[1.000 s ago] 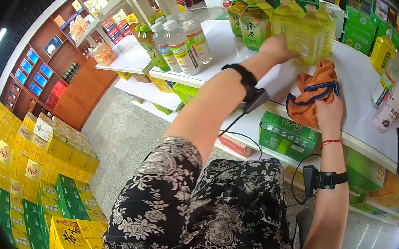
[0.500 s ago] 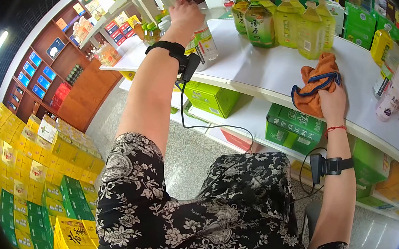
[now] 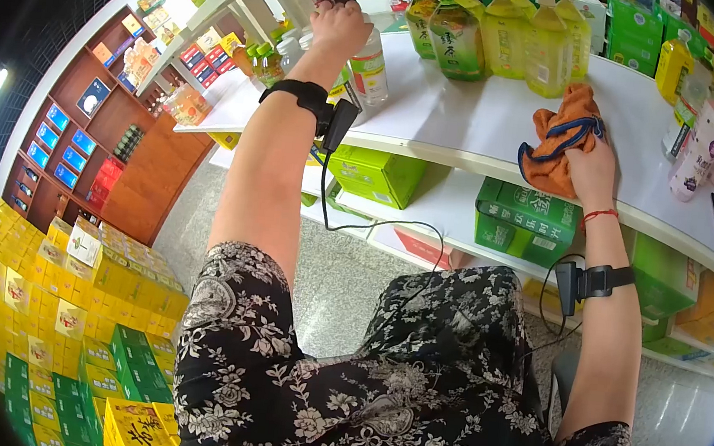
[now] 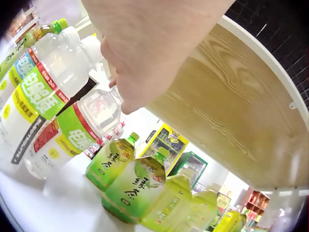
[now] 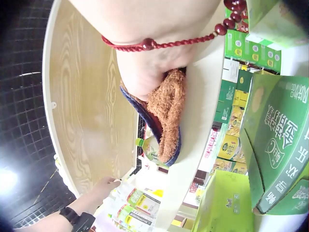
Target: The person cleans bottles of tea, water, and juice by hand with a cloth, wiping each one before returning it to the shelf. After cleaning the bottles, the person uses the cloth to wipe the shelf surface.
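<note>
The left hand (image 3: 336,25) sits on top of a water bottle (image 3: 367,67) at the shelf's (image 3: 471,126) left end, about 11 o'clock in the head view; more bottles crowd just beside it, so a careless pull could tip the neighbours off the edge; the fingers curl over the bottle's top, though the left-wrist view hides the cap itself, so how firmly they hold I cannot tell. Tea bottles (image 3: 503,34) stand at 12 o'clock, well clear. At 2 o'clock the right hand (image 3: 588,165) holds an orange cloth (image 3: 562,136) bunched on the shelf, fingers narrow and closed into the fabric; a wide wipe might knock the pink bottle (image 3: 703,146) nearby.
</note>
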The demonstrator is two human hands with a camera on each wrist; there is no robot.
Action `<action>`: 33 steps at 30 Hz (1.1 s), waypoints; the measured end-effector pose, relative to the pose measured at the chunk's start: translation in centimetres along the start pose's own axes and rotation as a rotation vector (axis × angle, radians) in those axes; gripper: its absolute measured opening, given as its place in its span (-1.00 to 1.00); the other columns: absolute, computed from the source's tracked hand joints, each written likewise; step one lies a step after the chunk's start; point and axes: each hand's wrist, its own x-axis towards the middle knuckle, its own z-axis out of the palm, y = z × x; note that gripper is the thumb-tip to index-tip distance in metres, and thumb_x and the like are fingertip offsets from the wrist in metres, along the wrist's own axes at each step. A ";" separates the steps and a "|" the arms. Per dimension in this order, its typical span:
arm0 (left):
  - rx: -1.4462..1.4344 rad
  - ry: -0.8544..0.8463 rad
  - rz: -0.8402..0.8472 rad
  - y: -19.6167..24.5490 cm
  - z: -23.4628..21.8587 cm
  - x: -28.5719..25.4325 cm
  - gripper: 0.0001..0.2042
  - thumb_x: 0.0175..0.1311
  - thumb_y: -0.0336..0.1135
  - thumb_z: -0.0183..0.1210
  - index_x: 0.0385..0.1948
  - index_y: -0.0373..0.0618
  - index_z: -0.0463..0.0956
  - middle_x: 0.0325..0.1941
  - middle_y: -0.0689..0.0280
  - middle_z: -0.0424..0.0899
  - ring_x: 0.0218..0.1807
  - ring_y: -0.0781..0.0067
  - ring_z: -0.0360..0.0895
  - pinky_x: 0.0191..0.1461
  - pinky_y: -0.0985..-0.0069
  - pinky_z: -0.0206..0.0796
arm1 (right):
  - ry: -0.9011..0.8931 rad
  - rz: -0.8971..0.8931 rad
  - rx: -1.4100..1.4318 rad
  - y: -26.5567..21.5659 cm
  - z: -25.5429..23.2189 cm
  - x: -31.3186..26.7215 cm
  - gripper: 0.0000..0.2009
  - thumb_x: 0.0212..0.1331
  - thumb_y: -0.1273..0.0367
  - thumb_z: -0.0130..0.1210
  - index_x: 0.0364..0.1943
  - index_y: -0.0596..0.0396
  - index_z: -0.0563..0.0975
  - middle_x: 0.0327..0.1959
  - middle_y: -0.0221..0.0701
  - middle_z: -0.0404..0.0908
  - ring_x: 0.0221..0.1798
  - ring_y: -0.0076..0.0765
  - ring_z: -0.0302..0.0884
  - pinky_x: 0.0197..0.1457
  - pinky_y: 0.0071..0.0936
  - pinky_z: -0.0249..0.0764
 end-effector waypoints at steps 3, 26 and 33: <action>-0.090 0.054 0.015 0.8 0.2 -0.2 -0.60 0.15 -0.02 0.12 -0.08 -0.08 0.51 -0.06 0.17 0.58 0.15 0.05 0.33 0.17 0.09 0.15 | 0.083 -0.048 -0.068 -0.7 -0.1 -0.3 -0.68 -0.05 0.39 0.05 -0.15 0.22 0.53 -0.16 -0.12 0.58 -0.06 0.01 0.49 0.07 -0.30 0.37; -1.070 0.243 0.218 11.3 -4.4 -2.6 -0.59 0.16 -0.06 0.16 -0.08 -0.16 0.56 -0.10 0.02 0.55 0.02 -0.04 0.42 0.14 0.21 0.25 | 0.066 -0.033 -0.085 0.6 0.3 0.1 -0.70 -0.02 0.37 0.08 -0.17 0.19 0.55 -0.18 -0.14 0.61 -0.07 0.00 0.52 0.06 -0.33 0.39; -1.411 0.032 0.213 11.1 -3.5 -3.0 -0.57 0.36 -0.09 0.00 0.12 -0.19 0.42 0.11 0.16 0.50 0.15 0.38 0.38 0.20 0.49 0.19 | 0.024 0.015 -0.045 0.8 0.5 0.7 -0.72 0.01 0.37 0.06 -0.18 0.19 0.56 -0.21 -0.21 0.63 -0.12 -0.14 0.56 0.01 -0.39 0.41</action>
